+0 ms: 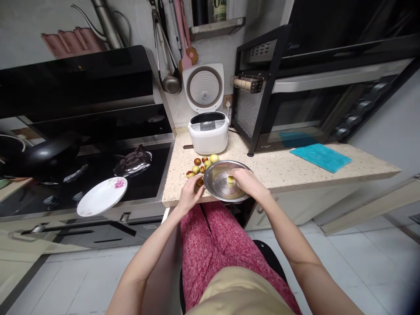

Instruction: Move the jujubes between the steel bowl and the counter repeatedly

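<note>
Centrally, small round red-green fruits lie just above the nearer, curled left hand, grip unclear, while the right hand pinches a yellow-green one over the shiny steel bowl.

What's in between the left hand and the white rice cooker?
In the head view, small round fruits, some yellowish-green, some reddish-brown, lie on the counter between the left hand and rice cooker.

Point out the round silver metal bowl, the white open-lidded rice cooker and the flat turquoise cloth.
Round silver metal bowl (216, 179), head view: left inner wall.
White open-lidded rice cooker (210, 141), head view: body front.
Flat turquoise cloth (321, 156), head view: middle.
</note>
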Demonstrator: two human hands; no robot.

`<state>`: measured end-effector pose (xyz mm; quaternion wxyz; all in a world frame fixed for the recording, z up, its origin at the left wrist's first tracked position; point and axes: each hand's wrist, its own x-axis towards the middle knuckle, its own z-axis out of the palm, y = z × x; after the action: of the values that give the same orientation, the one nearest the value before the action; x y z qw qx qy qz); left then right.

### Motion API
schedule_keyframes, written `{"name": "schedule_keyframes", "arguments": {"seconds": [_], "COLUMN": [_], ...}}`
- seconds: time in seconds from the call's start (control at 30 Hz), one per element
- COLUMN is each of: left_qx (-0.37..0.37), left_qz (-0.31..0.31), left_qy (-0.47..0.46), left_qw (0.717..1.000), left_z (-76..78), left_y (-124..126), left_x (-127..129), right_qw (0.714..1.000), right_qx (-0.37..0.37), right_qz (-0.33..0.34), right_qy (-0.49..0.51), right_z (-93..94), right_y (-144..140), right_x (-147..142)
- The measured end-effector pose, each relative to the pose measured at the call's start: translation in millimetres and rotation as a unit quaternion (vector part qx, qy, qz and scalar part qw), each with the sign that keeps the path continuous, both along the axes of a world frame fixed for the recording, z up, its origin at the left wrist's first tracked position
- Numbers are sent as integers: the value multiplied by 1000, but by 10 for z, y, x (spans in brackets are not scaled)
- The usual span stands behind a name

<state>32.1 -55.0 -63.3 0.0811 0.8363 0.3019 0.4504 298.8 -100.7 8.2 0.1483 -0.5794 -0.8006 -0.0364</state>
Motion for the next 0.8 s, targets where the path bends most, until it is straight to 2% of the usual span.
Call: {"name": "schedule_keyframes", "arguments": {"seconds": [0.27,0.43,0.53,0.67,0.8], "left_qx": [-21,-25,-22,-45,-39], "left_qz": [7,1,3,15,-18], "left_qy": [-11,-34,-83,-199,-267], "left_qw": [1000,999,996,979,963], "left_z": [-43,-4,40,103,162], "left_y": [82,72,40,-26,-131], "left_x": [-12,-7,3,23,57], "right_qw": [987,977,967,952,945], "right_qx": [96,121,136,168,190], "right_qz": [36,45,42,32,49], "right_qy": [121,172,211,254,262], "right_z": [-89,-86,-122,-174,-143], "right_y": [-329,-337,-296,-250,-242], "right_x": [65,47,13,-20,-54]}}
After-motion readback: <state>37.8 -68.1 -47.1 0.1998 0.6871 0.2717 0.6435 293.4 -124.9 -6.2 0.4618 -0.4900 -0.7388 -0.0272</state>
